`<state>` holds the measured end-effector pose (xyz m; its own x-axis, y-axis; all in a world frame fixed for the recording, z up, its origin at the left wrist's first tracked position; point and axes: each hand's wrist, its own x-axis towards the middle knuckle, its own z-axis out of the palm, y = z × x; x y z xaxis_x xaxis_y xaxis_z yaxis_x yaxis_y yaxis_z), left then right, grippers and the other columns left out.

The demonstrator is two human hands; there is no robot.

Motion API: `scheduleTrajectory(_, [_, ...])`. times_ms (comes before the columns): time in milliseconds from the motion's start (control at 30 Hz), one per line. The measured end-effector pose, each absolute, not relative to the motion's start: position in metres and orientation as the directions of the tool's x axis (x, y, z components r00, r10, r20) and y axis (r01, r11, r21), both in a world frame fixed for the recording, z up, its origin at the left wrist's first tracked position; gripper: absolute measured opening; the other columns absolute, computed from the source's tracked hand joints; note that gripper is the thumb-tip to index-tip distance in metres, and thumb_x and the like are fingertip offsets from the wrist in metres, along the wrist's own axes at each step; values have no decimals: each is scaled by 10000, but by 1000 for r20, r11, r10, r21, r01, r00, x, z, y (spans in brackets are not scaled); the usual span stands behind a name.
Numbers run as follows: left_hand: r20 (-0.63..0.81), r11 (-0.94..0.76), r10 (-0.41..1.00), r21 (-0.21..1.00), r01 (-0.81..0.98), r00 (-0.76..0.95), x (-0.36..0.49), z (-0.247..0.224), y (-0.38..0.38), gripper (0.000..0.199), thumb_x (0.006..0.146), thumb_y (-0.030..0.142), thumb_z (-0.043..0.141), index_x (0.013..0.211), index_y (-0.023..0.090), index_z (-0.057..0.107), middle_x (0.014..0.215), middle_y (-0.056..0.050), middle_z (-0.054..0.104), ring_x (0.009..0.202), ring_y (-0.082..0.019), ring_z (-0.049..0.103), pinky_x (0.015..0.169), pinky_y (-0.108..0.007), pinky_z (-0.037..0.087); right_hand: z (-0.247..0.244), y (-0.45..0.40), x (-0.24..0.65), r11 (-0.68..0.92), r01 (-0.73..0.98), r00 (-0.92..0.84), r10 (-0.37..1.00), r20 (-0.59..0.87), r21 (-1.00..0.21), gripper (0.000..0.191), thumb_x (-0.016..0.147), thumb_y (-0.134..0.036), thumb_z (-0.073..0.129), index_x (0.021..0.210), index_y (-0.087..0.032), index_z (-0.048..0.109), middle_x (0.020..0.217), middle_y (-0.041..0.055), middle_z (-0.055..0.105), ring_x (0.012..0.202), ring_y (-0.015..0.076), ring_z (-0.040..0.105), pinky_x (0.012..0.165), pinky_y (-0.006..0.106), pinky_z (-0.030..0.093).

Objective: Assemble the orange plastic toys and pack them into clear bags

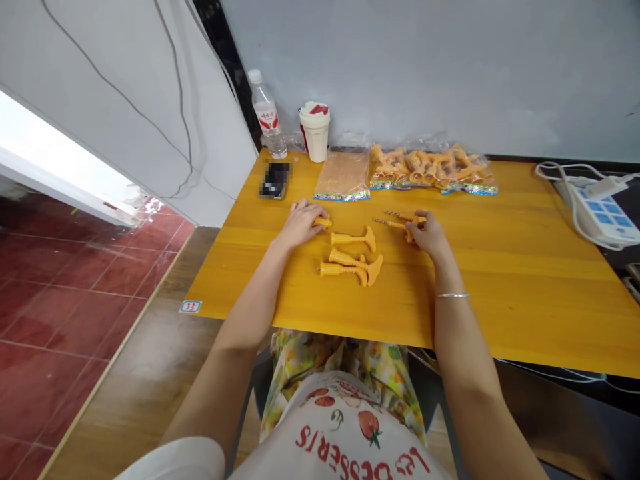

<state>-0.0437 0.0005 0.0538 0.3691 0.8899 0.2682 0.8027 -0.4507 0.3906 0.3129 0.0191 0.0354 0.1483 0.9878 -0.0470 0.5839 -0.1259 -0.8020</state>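
Two bare hands are seen over a yellow wooden table. L hand is held palm-down, curled over a small orange plastic piece, apparently gripping it. R hand is closed on an orange plastic part w/ two thin spiral metal rods. Three orange plastic flared-head pieces are laid btwn both hands. Clear bags of orange plastic parts are placed beyond R hand.

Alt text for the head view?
Two bare hands at a yellow wooden table: right hand holds an orange piece with two thin metal rods; left hand covers another orange piece. Three orange T-shaped plastic parts lie between them, bagged orange parts behind.
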Motion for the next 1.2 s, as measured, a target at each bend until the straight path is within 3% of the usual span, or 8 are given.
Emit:
scheduleTrajectory(133, [255, -409, 908, 360, 838, 334, -43, 56, -2, 265, 789, 271, 723, 1037, 224, 644, 1240, -107, 597, 1172, -337, 458, 970, -498, 344, 40, 12, 310, -82, 786, 166, 983, 81, -613, 445, 845, -380, 591, 1221, -145, 553, 898, 116, 674, 808, 262, 657, 762, 416, 538])
scheduleTrajectory(300, [214, -360, 931, 393, 846, 297, -42, 54, -3, 663, 790, 342, 729, 1384, 213, 464, 1504, -150, 413, 1357, -371, 345, 1059, -528, 312, 58, -2, 295, -147, 916, 199, 974, 104, -374, 459, 888, -402, 580, 1280, -164, 564, 1217, 221, 581, 969, 353, 646, 836, 504, 501])
scheduleTrajectory(400, [200, -347, 936, 390, 853, 289, -45, 47, 0, 672, 861, 334, 642, 1471, 222, 384, 1531, -147, 402, 1377, -360, 344, 1080, -537, 296, 61, -4, 288, -17, 922, 100, 976, 195, -388, 430, 891, -373, 587, 1282, -195, 581, 1212, 176, 586, 975, 322, 639, 834, 462, 508])
scheduleTrajectory(533, [226, -310, 944, 373, 874, 238, -48, 40, 4, 525, 900, 316, 575, 1409, 218, 488, 1500, -146, 450, 1344, -361, 385, 1056, -532, 320, 53, -5, 274, 250, 866, -127, 948, 291, -434, 290, 924, -310, 541, 1161, -194, 661, 1032, 115, 659, 944, 266, 638, 856, 402, 505])
scheduleTrajectory(700, [350, -377, 905, 395, 838, 242, -44, 49, 0, 504, 908, 345, 575, 1393, 225, 510, 1482, -137, 465, 1344, -330, 393, 1080, -506, 322, 49, -15, 250, 495, 770, -419, 868, 266, -402, 260, 954, -316, 513, 1071, -196, 712, 995, 104, 692, 933, 249, 638, 849, 360, 492])
scheduleTrajectory(800, [397, -520, 847, 476, 709, 355, -31, 59, -5, 430, 921, 402, 577, 1307, 211, 589, 1333, -122, 592, 1252, -282, 500, 1078, -446, 364, 50, -18, 245, 481, 793, -434, 877, 208, -375, 265, 970, -312, 490, 1061, -207, 716, 1047, 100, 706, 920, 246, 648, 798, 348, 490])
scheduleTrajectory(933, [281, -581, 802, 570, 581, 527, -15, 61, -11, 416, 872, 467, 649, 1187, 197, 670, 1133, -110, 695, 1078, -265, 617, 988, -397, 445, 51, -17, 250, 386, 861, -340, 921, 189, -332, 277, 976, -290, 474, 1129, -203, 688, 1109, 104, 708, 945, 263, 655, 776, 357, 481])
scheduleTrajectory(1200, [165, -583, 783, 532, 615, 600, -10, 48, -8, 354, 844, 376, 680, 1156, 209, 687, 1070, -97, 698, 1043, -264, 623, 961, -400, 459, 53, -17, 255, 290, 930, -253, 951, 177, -225, 328, 994, -289, 421, 1188, -200, 671, 1152, 145, 667, 958, 292, 642, 756, 375, 475])
